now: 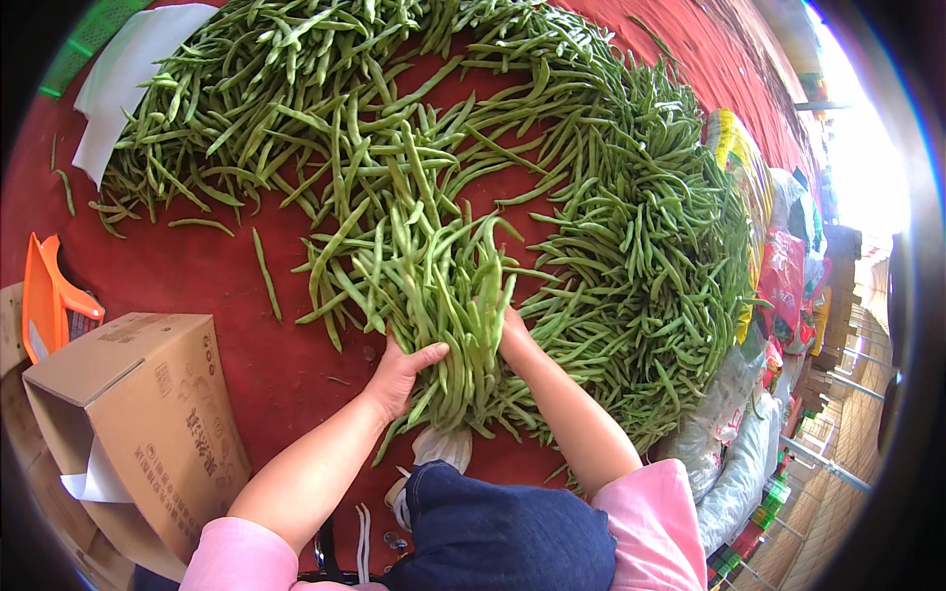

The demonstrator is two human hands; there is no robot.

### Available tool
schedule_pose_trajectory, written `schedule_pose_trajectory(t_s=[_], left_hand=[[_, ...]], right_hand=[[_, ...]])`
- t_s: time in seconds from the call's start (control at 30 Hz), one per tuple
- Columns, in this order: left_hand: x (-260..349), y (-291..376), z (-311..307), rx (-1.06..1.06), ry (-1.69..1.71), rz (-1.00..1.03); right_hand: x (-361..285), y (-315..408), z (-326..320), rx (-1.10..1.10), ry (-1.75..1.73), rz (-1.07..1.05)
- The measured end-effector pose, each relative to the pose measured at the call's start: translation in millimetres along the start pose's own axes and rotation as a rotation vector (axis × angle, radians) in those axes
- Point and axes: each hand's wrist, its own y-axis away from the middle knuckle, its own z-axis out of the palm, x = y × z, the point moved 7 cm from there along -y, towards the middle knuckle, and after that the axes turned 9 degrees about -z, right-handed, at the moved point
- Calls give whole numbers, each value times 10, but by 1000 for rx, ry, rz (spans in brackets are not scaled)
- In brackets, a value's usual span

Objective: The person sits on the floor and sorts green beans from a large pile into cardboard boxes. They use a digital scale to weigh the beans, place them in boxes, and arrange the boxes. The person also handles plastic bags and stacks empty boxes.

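A large bundle of green beans stands gathered between both hands, close in front of the knees. My left hand presses the bundle's left side, its thumb lying across the front; the other fingers are hidden behind the beans. On the right side, my right hand holds the same bundle, its fingers mostly covered by it. Around them, a wide heap of green beans curves from the upper left to the lower right on a red surface.
An open cardboard box lies at the lower left beside an orange plastic dustpan. White sheeting and a green crate are at the upper left. Filled plastic bags line the right edge of the heap.
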Motion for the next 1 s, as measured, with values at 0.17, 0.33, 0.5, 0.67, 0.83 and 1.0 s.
schedule_pose_trajectory(t_s=[0.17, 0.33, 0.5, 0.67, 0.83, 1.0], left_hand=[[209, 220, 182, -11, -77, 79], [299, 623, 572, -141, -206, 98], [514, 1275, 975, -135, -297, 263], [904, 2448, 1338, -270, -273, 330], [1438, 3889, 1371, -444, -286, 371], [1844, 4981, 866, -434, -428, 358]], right_hand=[[-192, 265, 108, -40, -466, 11], [-385, 913, -175, 279, -637, 239], [-1252, 1557, -30, -48, -957, -231], [-2260, 2328, 246, -32, -929, -392], [-3397, 3114, 956, -222, -913, -547], [-3993, 3550, 2198, -437, -915, -538]])
